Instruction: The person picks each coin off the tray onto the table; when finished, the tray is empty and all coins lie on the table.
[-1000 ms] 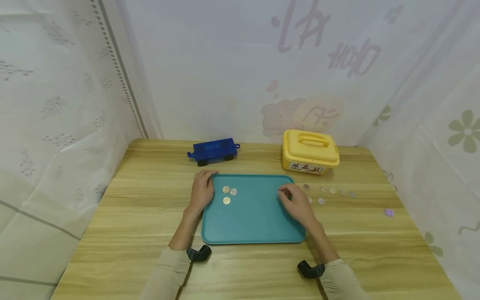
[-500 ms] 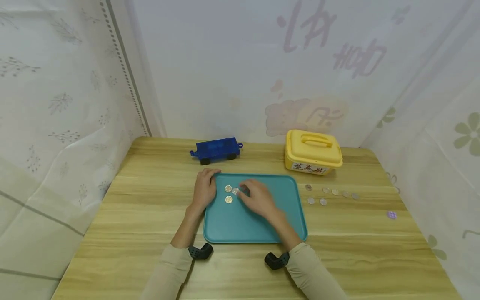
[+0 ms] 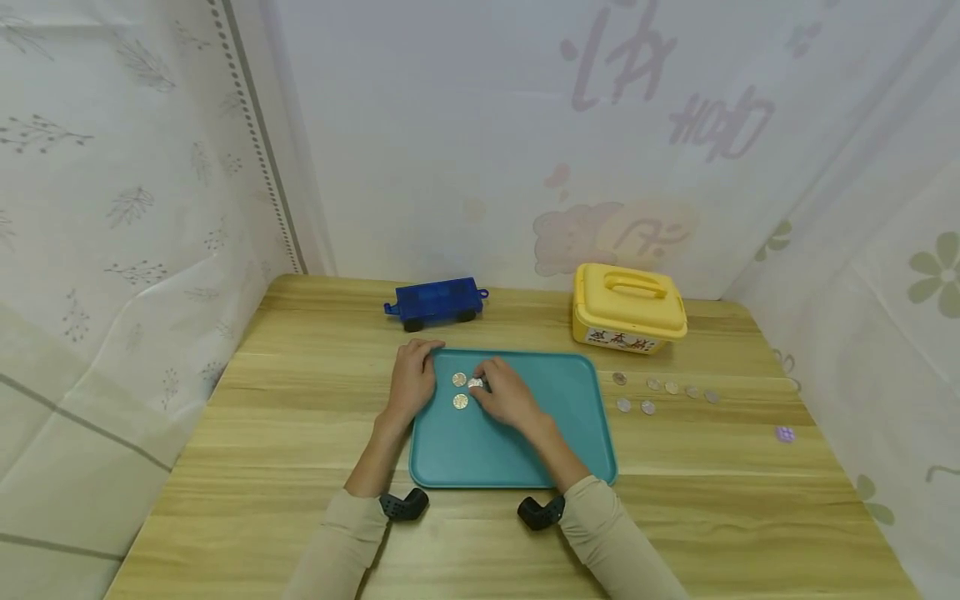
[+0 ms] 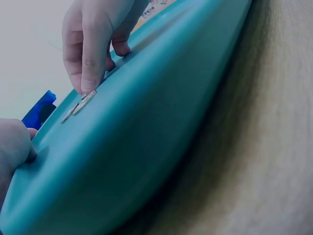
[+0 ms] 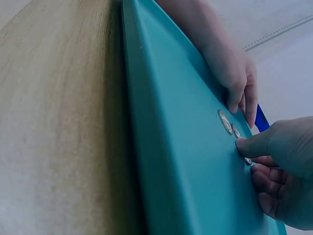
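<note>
On the left part of the teal tray (image 3: 517, 458) lie a golden coin (image 3: 459, 379) and another golden coin (image 3: 461, 402). My right hand (image 3: 510, 398) reaches in over the tray and pinches a silvery coin (image 3: 475, 382) between thumb and fingertips, right beside the golden ones. The right wrist view shows the coin's edge (image 5: 248, 160) between thumb and fingers, low over the tray floor. My left hand (image 3: 412, 379) grips the tray's left rim near its far corner, fingers over the edge and thumb on the inner side (image 4: 29, 155).
Several loose coins (image 3: 672, 388) lie on the wooden table right of the tray, with a small purple block (image 3: 784, 434) farther right. Behind the tray stand a blue toy wagon (image 3: 438, 302) and a lidded yellow box (image 3: 628, 308). Curtains with prints surround the table.
My right hand has moved left from the tray's right rim to the coins and now pinches at the silvery one. My left hand has kept its place on the rim.
</note>
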